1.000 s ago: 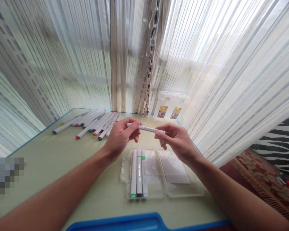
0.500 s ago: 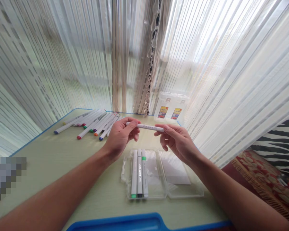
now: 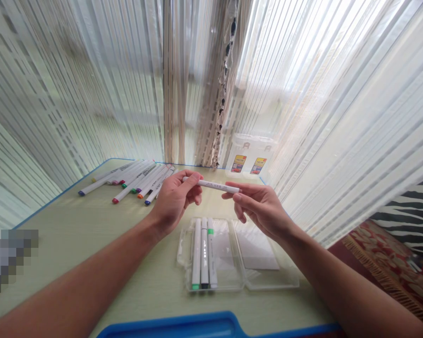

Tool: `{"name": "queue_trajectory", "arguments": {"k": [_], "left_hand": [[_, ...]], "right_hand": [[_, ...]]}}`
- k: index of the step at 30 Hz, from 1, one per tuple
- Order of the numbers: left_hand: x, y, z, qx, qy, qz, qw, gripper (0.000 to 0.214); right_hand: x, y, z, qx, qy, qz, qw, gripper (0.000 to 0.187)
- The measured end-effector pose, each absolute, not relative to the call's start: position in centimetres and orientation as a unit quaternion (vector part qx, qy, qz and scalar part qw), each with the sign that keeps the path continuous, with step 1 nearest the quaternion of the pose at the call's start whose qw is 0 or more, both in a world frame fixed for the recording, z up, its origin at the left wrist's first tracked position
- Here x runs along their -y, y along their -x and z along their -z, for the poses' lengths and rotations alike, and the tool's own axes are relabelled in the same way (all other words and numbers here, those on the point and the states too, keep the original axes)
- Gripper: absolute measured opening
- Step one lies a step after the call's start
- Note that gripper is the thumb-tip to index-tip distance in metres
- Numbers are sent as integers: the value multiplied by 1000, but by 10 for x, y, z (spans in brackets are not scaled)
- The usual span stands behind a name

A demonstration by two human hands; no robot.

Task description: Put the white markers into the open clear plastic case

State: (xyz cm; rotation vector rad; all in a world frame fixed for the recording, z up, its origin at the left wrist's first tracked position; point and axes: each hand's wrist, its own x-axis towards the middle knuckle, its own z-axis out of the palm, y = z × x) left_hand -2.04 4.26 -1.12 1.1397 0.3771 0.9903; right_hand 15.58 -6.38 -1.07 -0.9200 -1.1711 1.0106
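A white marker (image 3: 215,185) is held level above the table between both hands. My left hand (image 3: 179,192) pinches its left end between thumb and fingers. At its right end, the fingers and thumb of my right hand (image 3: 257,201) close lightly on the tip. Below them lies an open clear plastic case (image 3: 229,277) with three white markers (image 3: 204,253) side by side in its left half; green and black show at their ends. A white sheet (image 3: 259,251) lies in the case's right half. Beyond my left hand is a loose pile of white markers (image 3: 141,180) with coloured ends.
A second clear case (image 3: 252,155) with two yellow labels stands upright at the table's back edge. String curtains (image 3: 134,84) hang behind the table (image 3: 91,244). A blue tray edge (image 3: 169,326) runs along the front. Patterned red cloth (image 3: 391,253) is at the right.
My right thumb has shifted slightly down and left at the marker's right end, which now tilts a little lower. The markers in the case and the pile have not moved.
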Motion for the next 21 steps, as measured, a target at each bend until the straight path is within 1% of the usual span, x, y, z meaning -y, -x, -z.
{"name": "queue_trajectory", "arguments": {"k": [6, 21], "left_hand": [[-41, 20, 10, -169, -519, -445, 710, 16], [-41, 20, 10, -174, -523, -440, 709, 20]], "right_hand": [[63, -157, 13, 516, 415, -420, 621, 32], [63, -154, 12, 516, 451, -375, 624, 34]]}}
